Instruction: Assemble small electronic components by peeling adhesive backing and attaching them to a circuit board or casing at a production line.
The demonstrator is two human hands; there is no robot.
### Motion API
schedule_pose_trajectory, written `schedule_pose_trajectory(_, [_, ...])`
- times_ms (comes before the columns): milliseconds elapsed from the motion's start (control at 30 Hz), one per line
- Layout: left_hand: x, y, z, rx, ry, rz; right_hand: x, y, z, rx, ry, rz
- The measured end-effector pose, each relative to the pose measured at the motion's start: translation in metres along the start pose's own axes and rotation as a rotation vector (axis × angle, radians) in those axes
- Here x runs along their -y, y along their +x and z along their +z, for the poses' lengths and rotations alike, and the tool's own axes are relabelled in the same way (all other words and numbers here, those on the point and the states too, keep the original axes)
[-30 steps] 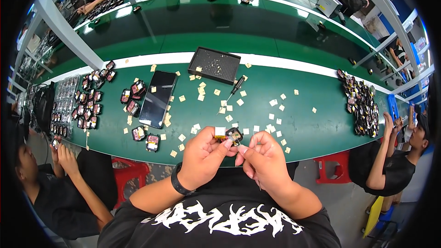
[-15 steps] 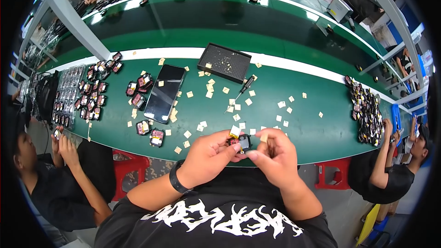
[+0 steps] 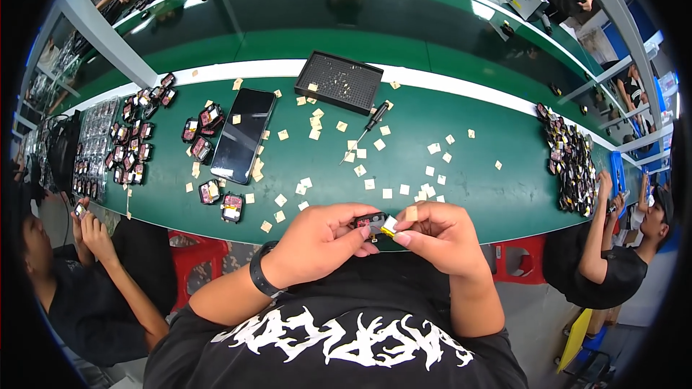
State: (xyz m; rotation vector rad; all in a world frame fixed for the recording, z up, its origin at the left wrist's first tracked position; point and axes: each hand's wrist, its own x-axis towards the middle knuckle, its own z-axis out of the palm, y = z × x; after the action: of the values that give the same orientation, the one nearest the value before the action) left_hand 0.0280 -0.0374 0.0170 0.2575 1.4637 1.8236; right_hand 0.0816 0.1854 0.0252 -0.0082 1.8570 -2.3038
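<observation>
At the near edge of the bench, my left hand (image 3: 311,241) is closed around a small black electronics housing (image 3: 366,220), with grey and reddish parts showing inside it. My right hand (image 3: 448,239) pinches a small silvery-white battery pack with yellow tape (image 3: 390,225) at the housing's right side. Whether a wire joins the two is too small to tell. On my right index finger sits a beige paper square (image 3: 411,214). The fingers partly cover the housing and the battery pack.
Beige squares (image 3: 370,184) are scattered over the green bench (image 3: 317,158). Ahead lie a black tray (image 3: 339,83), a screwdriver (image 3: 373,121) and a phone (image 3: 243,133). Similar housings (image 3: 231,207) stand left; a large pile (image 3: 569,162) lies right. People (image 3: 613,245) sit on both sides.
The battery pack has gone from the housing's upper left to its right side, and my right hand now grips it. The view has turned slightly, shifting the bench leftward and up.
</observation>
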Motion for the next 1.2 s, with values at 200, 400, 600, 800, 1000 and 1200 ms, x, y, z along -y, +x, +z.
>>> schedule_pose_trajectory(200, [-0.002, 0.005, 0.002, 0.001, 0.027, -0.007, -0.004, 0.003, 0.009, -0.19, -0.057, 0.018])
schedule_pose_trajectory(400, [0.011, 0.012, 0.003, -0.043, -0.06, 0.029, -0.004, -0.001, 0.013, -0.179, -0.113, 0.101])
schedule_pose_trajectory(600, [0.022, 0.014, 0.005, -0.042, -0.131, 0.142, -0.004, -0.007, 0.029, -0.269, -0.222, 0.095])
schedule_pose_trajectory(800, [0.021, 0.011, 0.006, 0.011, 0.013, 0.177, -0.003, -0.002, 0.027, -0.325, -0.729, -0.154])
schedule_pose_trajectory(1000, [0.024, 0.01, 0.006, 0.038, 0.028, 0.161, -0.017, 0.0, 0.027, -0.344, -0.588, -0.22])
schedule_pose_trajectory(1200, [0.026, 0.007, 0.009, 0.088, -0.111, 0.156, -0.034, -0.003, 0.011, -0.346, -0.307, -0.079])
